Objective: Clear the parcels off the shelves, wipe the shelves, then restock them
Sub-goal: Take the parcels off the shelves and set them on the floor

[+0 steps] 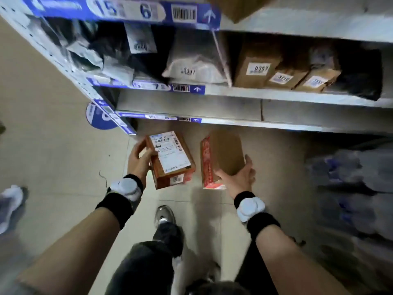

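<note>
1. My left hand [139,158] grips the labelled parcel [171,159] at its left end, thumb over the top face, fingers curled round the far edge
2. My right hand [238,177] clasps the plain cardboard box [223,155] from its near right corner, thumb along the red-taped side
3. Both parcels hang over the tiled floor [63,145], apart, just before the bare bottom shelf [212,109]

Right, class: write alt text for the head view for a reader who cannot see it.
A person's left hand grips a labelled box and the right hand a plain box, above the floor before a bare shelf; parcels fill the shelf above.
</note>
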Motion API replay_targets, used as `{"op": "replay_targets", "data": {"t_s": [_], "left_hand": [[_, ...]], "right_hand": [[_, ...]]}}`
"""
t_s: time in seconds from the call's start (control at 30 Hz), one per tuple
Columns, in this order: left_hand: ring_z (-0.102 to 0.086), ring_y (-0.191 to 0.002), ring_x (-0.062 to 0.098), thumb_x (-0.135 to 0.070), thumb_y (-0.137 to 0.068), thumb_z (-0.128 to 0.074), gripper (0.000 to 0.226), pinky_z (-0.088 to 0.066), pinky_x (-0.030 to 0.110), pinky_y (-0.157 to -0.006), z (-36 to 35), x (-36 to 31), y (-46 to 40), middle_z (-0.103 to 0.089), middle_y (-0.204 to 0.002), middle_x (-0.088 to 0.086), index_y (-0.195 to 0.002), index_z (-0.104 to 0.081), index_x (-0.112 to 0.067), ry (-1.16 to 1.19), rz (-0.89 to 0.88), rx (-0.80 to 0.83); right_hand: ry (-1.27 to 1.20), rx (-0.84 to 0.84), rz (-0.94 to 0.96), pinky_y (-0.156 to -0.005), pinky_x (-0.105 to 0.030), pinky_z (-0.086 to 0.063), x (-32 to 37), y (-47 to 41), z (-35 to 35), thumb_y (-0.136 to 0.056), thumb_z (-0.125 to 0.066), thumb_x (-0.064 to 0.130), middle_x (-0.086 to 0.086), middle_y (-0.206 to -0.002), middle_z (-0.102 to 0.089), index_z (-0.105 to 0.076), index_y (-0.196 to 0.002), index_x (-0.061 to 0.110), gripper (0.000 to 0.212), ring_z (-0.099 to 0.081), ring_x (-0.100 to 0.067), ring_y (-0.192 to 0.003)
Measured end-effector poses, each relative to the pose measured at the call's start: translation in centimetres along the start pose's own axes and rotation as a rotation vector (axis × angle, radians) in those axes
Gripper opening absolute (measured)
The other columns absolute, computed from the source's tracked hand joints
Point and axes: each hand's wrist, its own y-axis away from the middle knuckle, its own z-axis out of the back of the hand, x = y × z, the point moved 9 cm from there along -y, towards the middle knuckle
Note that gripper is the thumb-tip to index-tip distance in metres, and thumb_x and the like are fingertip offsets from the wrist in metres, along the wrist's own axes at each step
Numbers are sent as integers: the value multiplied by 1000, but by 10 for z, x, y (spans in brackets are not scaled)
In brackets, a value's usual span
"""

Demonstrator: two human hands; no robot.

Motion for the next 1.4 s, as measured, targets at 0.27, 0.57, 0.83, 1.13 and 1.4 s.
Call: {"op": "replay_targets", "data": {"t_s": [0.27, 0.57, 0.83, 1.13, 1.4], "left_hand": [[-62, -79, 8, -20, -64, -60, 47, -46, 24, -62, -38, 111, -146, -69, -89, -10, -108, -65, -35, -18, 41, 183], [-65, -92, 16, -10, -78, -61, 43, -53, 30, -73, -57, 120, -208, -72, -103, -3, -111, -67, -35, -245, -101, 366], [-66, -106, 22, -8, -81, -65, 48, -55, 33, -71, -41, 130, -196, -73, -110, 3, -124, -59, -27, -212, -72, 255], [-53, -119, 24, -13, -89, -65, 67, -45, 30, -96, -1, 128, -204, -54, -133, 1, -147, -35, -22, -757, -131, 59], [-54, -62, 8, -17, -87, -66, 32, -45, 8, -48, 0, 160, -218, -57, -87, -7, -108, -46, -32, -1360, -134, 285]], "right_hand": [[297, 39, 79, -102, -51, -44, -104, -166, -159, -60, -86, 54, -15, -139, -32, -17, -149, 32, 115, -35, -39, -129], [758, 121, 257, -100, -57, -43, -135, -257, -248, -71, -68, 76, -18, -149, -22, -27, -142, 27, 96, -27, -44, -136], [-50, 423, 329, -107, -54, -45, -39, -195, -266, -95, -37, 72, -10, -144, -55, -44, -144, 25, 69, -53, -35, -131], [-243, 533, 294, -100, -49, -54, -18, -172, -319, -52, -75, 67, 3, -128, -66, -48, -128, 39, 86, -67, -25, -112], [-99, 442, 228, -98, -58, -53, -50, -197, -347, -60, -66, 67, -2, -135, -57, -42, -134, 28, 88, -62, -32, -116]]}}
